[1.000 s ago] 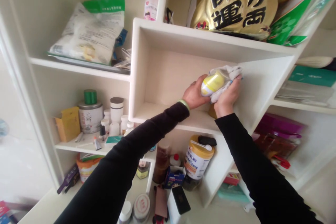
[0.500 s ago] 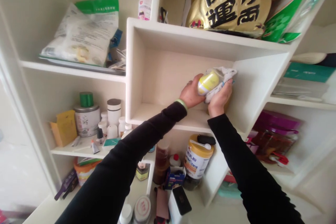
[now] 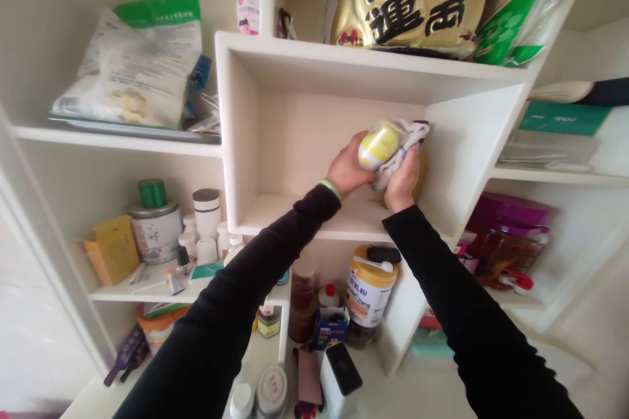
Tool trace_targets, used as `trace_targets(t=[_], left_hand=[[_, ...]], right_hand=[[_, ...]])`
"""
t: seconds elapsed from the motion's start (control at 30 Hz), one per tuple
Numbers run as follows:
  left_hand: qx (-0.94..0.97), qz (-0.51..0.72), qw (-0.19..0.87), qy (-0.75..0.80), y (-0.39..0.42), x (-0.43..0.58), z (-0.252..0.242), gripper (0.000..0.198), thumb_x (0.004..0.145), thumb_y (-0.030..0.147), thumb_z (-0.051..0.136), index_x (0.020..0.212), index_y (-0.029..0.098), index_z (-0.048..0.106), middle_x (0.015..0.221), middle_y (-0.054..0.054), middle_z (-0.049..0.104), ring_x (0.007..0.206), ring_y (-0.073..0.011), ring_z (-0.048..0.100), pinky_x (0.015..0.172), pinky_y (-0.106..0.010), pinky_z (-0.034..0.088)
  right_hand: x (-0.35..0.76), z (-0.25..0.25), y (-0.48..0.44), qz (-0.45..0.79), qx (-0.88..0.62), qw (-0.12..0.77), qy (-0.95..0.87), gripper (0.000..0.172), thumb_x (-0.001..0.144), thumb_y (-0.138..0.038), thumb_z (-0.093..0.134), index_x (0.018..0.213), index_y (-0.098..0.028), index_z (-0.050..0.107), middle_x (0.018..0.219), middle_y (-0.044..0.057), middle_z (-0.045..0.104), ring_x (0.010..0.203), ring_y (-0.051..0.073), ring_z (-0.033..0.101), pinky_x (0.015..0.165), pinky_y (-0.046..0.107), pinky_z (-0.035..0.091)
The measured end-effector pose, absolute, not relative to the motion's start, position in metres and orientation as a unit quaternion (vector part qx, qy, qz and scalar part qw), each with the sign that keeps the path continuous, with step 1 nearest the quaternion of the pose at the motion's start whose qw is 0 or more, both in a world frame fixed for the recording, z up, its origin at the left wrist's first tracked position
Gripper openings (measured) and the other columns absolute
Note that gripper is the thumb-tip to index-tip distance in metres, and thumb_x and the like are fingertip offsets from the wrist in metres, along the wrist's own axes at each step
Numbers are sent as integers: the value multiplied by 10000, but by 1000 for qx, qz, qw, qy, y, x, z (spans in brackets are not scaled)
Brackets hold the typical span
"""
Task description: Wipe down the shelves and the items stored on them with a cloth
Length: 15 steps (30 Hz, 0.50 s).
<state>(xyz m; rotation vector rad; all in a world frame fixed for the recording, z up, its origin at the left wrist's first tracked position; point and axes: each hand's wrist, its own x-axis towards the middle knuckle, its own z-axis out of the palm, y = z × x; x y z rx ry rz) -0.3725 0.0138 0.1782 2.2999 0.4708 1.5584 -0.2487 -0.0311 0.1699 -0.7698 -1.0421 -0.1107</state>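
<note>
Both my arms, in black sleeves, reach into a white box-shaped shelf compartment (image 3: 295, 209). My left hand (image 3: 346, 170) grips a small container with a yellow rounded end (image 3: 377, 145), held up at the compartment's right side. My right hand (image 3: 401, 177) is closed on a whitish cloth (image 3: 400, 147) pressed against that container. Behind my right hand, part of a yellowish object shows against the right wall; I cannot make out what it is.
A large white and green bag (image 3: 130, 69) lies on the upper left shelf. Jars and small bottles (image 3: 196, 229) stand on the left middle shelf. A yellow-lidded tin (image 3: 368, 288) sits below the compartment. A gold cushion with black characters (image 3: 407, 0) rests on top.
The view has shifted, so the shelves sit further left in frame. Both hands stay on the container and cloth, with the cloth moving slightly over it.
</note>
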Motion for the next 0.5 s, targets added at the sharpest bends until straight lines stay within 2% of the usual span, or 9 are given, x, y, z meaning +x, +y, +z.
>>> trace_targets(t=[0.13, 0.23, 0.33, 0.5], left_hand=[[787, 555, 227, 144, 18, -374, 182, 1029, 619, 167, 827, 1555, 244, 408, 1317, -91, 727, 1179, -324, 712, 1038, -476, 593], [761, 568, 291, 117, 19, -376, 184, 987, 621, 203, 856, 1512, 251, 435, 1308, -73, 718, 1176, -304, 711, 1045, -465, 584], [726, 580, 357, 93, 14, -380, 188, 857, 621, 263, 906, 1379, 222, 508, 1294, -84, 710, 1203, -302, 700, 1063, -450, 566], [677, 599, 415, 106, 1, -387, 192, 662, 619, 302, 940, 1156, 217, 563, 1153, -73, 719, 1108, -283, 709, 986, -422, 574]], right_hand=[[-244, 166, -20, -23, -346, 788, -509, 671, 1047, -625, 242, 1322, -191, 673, 1408, 131, 707, 1355, 205, 663, 1158, 393, 529], [-238, 162, -11, 3, -318, 778, -542, 682, 996, -755, 376, 1190, -199, 721, 1243, 99, 748, 1236, 232, 699, 1079, 386, 564], [-233, 158, -4, 17, -296, 766, -570, 684, 915, -853, 510, 1017, -216, 736, 1058, 71, 747, 1075, 247, 710, 1008, 402, 581], [-235, 154, -4, 39, -316, 740, -592, 679, 910, -881, 499, 942, -235, 705, 981, 60, 729, 1022, 262, 694, 980, 445, 579]])
